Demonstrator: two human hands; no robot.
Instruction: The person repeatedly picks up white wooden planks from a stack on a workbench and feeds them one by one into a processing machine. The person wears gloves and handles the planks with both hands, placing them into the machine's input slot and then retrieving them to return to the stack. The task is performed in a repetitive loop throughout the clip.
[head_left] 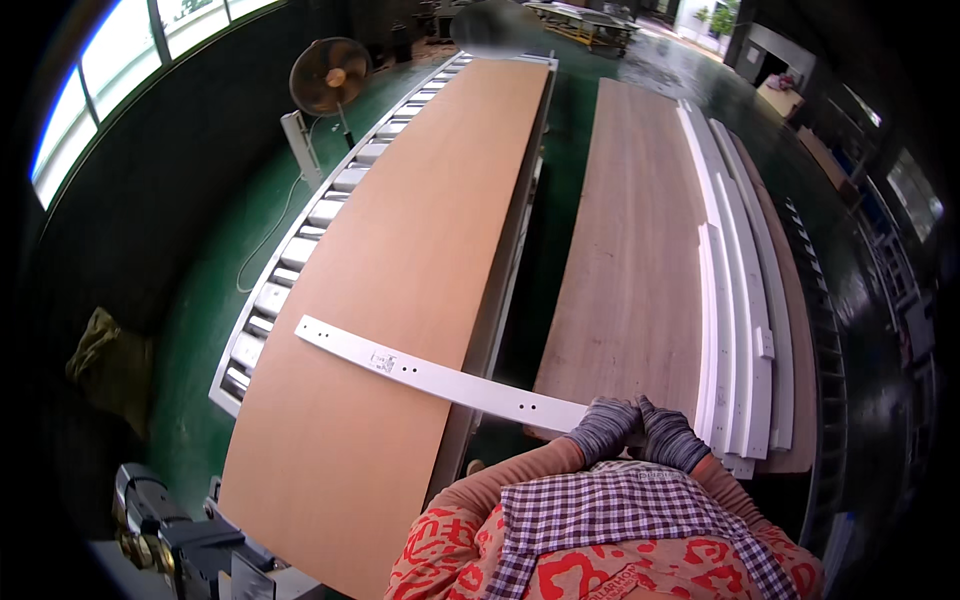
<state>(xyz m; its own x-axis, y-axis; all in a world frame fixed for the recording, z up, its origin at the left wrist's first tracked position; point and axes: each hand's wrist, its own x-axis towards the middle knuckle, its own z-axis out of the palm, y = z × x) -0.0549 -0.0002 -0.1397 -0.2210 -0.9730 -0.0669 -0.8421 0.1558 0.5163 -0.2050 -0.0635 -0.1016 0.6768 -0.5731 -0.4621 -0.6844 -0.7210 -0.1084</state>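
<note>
A long white board [450, 384] with small paired holes and a printed patch lies slantwise over a tan panel [400, 230]. Its near right end reaches into my left hand [606, 428], which is gloved in grey and closed around it. Right beside it, knuckles almost touching the left, my right hand [670, 438] is also gloved and closed. What its fingers hold is hidden behind the glove. Both hands are close to my body, over the near end of a brown wooden board [635, 250].
Several long white strips [735, 300] lie stacked along the brown board's right side. A roller conveyor [300, 250] runs under the tan panel. On the left stand a fan [330, 76] and a white post [300, 148]. Machinery [185, 535] sits at lower left. A dark gap separates the two surfaces.
</note>
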